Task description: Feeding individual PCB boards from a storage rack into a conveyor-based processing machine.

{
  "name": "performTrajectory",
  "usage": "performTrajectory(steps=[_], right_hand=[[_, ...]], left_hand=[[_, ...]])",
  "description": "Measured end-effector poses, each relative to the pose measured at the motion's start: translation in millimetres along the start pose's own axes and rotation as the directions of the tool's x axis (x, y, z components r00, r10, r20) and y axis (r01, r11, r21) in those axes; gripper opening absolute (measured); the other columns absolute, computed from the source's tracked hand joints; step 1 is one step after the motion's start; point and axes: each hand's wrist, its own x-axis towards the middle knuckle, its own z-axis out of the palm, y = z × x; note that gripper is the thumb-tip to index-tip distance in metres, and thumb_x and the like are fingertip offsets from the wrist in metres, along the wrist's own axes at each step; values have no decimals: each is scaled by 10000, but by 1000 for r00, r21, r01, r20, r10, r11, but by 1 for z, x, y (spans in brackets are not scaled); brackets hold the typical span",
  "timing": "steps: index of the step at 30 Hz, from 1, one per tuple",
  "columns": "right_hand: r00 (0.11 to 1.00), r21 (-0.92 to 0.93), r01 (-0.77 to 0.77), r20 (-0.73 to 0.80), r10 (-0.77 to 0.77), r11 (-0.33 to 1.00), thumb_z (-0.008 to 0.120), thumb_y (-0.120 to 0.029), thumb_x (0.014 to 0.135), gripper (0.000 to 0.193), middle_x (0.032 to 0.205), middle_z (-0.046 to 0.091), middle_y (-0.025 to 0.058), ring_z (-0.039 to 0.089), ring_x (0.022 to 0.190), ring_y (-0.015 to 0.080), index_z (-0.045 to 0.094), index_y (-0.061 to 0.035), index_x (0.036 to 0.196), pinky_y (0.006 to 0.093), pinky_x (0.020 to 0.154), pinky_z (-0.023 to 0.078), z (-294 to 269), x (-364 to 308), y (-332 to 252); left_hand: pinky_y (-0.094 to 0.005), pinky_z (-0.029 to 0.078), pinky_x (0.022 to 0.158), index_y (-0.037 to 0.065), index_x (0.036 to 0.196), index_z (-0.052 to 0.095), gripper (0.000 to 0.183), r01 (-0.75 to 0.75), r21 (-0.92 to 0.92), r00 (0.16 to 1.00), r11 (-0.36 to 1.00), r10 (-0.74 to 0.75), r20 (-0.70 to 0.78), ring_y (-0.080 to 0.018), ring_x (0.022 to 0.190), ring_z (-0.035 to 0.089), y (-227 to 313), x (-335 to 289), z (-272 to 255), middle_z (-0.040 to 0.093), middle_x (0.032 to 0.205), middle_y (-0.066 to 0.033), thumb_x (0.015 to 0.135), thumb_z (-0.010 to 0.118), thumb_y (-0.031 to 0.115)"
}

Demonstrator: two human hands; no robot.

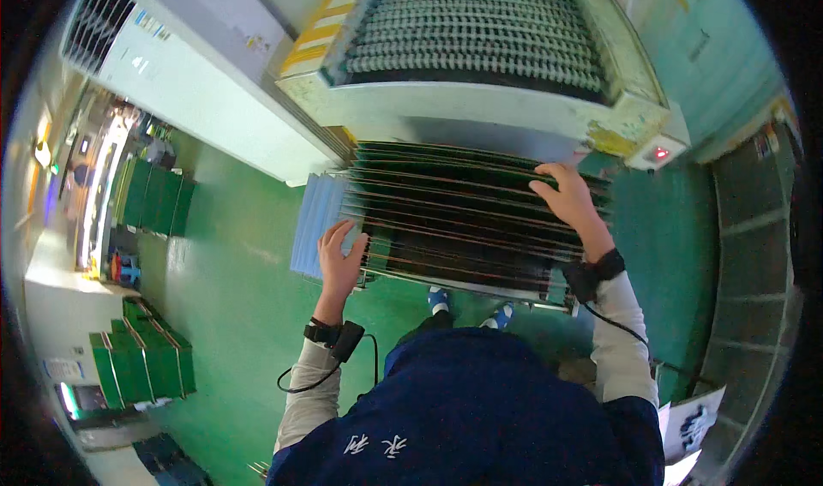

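Observation:
A rack (561,308) in front of me holds a row of thin dark green panels (463,220), standing on edge with narrow gaps between them. At the row's left end are several light blue sheets (315,220). My left hand (340,261) is over the near left corner, between the blue sheets and the panels, thumb and fingers apart. Toward the far right end of the row, my right hand (569,201) hovers at the panels' top edges with fingers spread and slightly bent. Neither hand visibly grips a panel; whether the fingertips touch an edge I cannot tell.
Beyond the rack stands a machine with rows of pale rollers (480,36) and a red-lit switch (661,153). A white cabinet (197,83) is at the far left. Bundled green stacks (141,362) sit left. Black wrist straps (322,333) carry cables. Grey shelving (754,255) lines the right.

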Motion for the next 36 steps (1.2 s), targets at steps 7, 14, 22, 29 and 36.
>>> performTrajectory(steps=[7,14,22,29,36], right_hand=[[965,-149,-76,237,110,986,741,-640,876,761,1378,655,217,609,1295,389,685,-28,1325,461,1084,481,80,130,-28],[927,-309,-174,270,262,935,671,-815,807,937,1554,514,207,394,1476,429,660,-93,1404,615,1184,299,105,160,-37],[928,-447,-115,270,256,887,759,-565,857,565,1295,684,215,601,1255,430,771,-73,1133,575,1037,464,114,179,-29],[935,-551,287,338,-105,784,760,-333,888,334,980,729,254,691,960,460,754,-19,1002,551,839,527,110,176,-42],[985,-561,160,39,-167,812,815,-319,813,373,799,652,233,619,760,434,629,5,821,517,688,476,-24,157,-140]], left_hand=[[-480,439,1099,28,1353,650,612,87,167,985,982,-59,-165,-388,1273,573,-62,27,-17,639,1373,-191,899,786,415],[-498,502,1025,5,1446,552,822,220,110,966,969,-232,114,-429,1216,620,-64,54,-4,652,1303,-257,915,703,613],[-503,534,981,-42,1425,522,861,257,128,944,958,-277,182,-435,1168,653,-57,61,-6,674,1268,-259,941,639,661],[-495,539,960,-39,1366,549,819,244,100,948,965,-259,185,-416,1136,656,-56,67,-13,680,1216,-234,945,633,658],[-485,536,956,-29,1321,567,761,231,69,955,970,-240,177,-398,1132,644,-61,61,-11,671,1179,-212,945,656,627]])
